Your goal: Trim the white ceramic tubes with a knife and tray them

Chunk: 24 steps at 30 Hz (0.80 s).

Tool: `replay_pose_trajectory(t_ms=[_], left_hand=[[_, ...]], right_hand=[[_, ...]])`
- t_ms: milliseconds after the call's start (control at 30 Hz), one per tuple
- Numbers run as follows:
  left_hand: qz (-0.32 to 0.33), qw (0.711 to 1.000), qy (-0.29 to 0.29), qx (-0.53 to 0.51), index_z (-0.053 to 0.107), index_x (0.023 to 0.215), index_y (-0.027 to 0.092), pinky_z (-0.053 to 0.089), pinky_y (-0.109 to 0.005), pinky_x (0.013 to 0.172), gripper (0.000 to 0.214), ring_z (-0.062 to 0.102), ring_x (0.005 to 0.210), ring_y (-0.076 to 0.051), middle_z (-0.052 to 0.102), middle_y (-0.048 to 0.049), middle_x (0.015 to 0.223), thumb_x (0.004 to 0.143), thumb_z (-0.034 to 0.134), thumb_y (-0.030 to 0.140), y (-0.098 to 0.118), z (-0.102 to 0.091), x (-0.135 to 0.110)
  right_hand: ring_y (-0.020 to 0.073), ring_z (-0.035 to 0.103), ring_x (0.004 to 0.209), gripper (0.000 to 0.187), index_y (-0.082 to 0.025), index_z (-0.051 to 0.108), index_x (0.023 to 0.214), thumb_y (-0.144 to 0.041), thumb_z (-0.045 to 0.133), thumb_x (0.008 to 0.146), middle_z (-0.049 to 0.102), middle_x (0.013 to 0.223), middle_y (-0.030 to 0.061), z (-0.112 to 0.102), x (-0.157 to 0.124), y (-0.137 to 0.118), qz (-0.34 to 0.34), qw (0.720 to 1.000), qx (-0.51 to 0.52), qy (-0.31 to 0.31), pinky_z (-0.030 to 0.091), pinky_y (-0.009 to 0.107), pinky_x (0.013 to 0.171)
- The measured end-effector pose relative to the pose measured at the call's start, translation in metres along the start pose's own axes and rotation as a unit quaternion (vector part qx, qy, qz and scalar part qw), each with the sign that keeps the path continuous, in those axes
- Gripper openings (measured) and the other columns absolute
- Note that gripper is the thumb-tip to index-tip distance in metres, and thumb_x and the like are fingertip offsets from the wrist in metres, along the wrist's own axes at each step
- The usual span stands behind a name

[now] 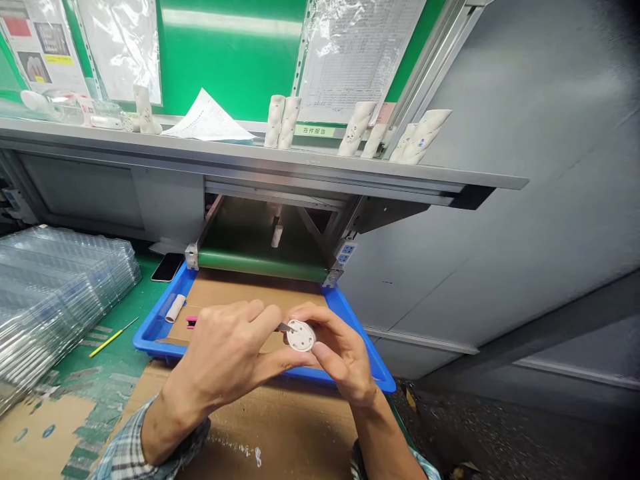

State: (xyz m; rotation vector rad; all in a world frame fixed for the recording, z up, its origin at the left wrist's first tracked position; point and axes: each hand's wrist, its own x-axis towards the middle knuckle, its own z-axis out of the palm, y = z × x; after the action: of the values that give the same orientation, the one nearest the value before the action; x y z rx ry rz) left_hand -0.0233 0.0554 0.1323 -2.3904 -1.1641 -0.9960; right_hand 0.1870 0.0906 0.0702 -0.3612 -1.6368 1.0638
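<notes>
My right hand is closed around a white round piece, its flat end with several small holes turned toward me. Its fingers grip the rim from the far and right sides. My left hand is closed on a thin tool with a pointed metal tip, which touches the holed face. A pink end shows behind the left knuckles and appears to belong to that tool; the middle is hidden by the hand. The left thumb reaches under the white piece. Both hands are above the front of a blue tray.
A short pale cylinder lies in the tray's left side; another is on the green conveyor belt. Left are stacked clear plastic trays, a phone and a yellow pick. Patterned cylinders stand on the shelf.
</notes>
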Motion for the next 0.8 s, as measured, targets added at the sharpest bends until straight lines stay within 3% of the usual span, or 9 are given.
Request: replay_pose_trajectory(t_ms=[200, 433, 633, 733, 800], left_hand=[[0.008, 1.000, -0.001, 0.001, 0.058, 0.077, 0.021, 0.024, -0.034, 0.055, 0.067, 0.057, 0.055, -0.015, 0.060, 0.0027, 0.063, 0.115, 0.029, 0.067, 0.0001, -0.0039, 0.0012], [0.018, 0.998, -0.006, -0.063, 0.056, 0.076, 0.021, 0.023, -0.032, 0.053, 0.059, 0.053, 0.050, -0.012, 0.061, 0.0045, 0.061, 0.117, 0.038, 0.059, -0.0028, -0.0018, 0.0002], [0.000, 0.995, 0.034, -0.093, 0.063, 0.105, 0.019, 0.042, -0.030, 0.062, 0.046, 0.071, 0.070, -0.015, 0.074, 0.0006, 0.084, 0.114, 0.047, 0.061, -0.0038, 0.0010, 0.0001], [0.030, 0.987, 0.049, -0.147, 0.060, 0.132, 0.021, 0.047, -0.026, 0.063, 0.033, 0.068, 0.071, -0.014, 0.072, 0.0010, 0.089, 0.114, 0.056, 0.048, -0.0044, 0.0025, 0.0002], [0.049, 0.982, 0.054, -0.176, 0.061, 0.135, 0.024, 0.047, -0.023, 0.062, 0.024, 0.065, 0.069, -0.012, 0.070, 0.0018, 0.087, 0.113, 0.061, 0.036, -0.0046, 0.0038, 0.0000]], right_hand=[[0.0205, 0.070, 0.102, 0.026, -0.031, 0.076, 0.130, -0.042, 0.068, 0.108, 0.075, 0.114, 0.0077, 0.0002, 0.0015, -0.0042, -0.015, 1.000, -0.012, -0.006, 0.060, 0.031, 0.089], [0.0240, 0.072, 0.105, 0.026, -0.029, 0.075, 0.130, -0.040, 0.068, 0.107, 0.075, 0.115, 0.0099, -0.0002, 0.0013, -0.0036, -0.019, 0.999, -0.038, 0.004, 0.063, 0.036, 0.092], [0.0234, 0.072, 0.108, 0.027, -0.032, 0.074, 0.133, -0.039, 0.069, 0.108, 0.076, 0.118, 0.0083, -0.0033, 0.0009, 0.0010, -0.025, 0.999, -0.029, 0.003, 0.063, 0.036, 0.095], [0.0238, 0.074, 0.106, 0.028, -0.031, 0.075, 0.133, -0.043, 0.069, 0.107, 0.076, 0.118, 0.0081, -0.0006, 0.0022, 0.0009, -0.013, 1.000, -0.014, 0.011, 0.064, 0.036, 0.093], [0.0234, 0.075, 0.106, 0.029, -0.031, 0.074, 0.133, -0.044, 0.068, 0.108, 0.076, 0.119, 0.0081, 0.0030, 0.0035, -0.0005, -0.009, 1.000, -0.003, 0.019, 0.064, 0.035, 0.094]])
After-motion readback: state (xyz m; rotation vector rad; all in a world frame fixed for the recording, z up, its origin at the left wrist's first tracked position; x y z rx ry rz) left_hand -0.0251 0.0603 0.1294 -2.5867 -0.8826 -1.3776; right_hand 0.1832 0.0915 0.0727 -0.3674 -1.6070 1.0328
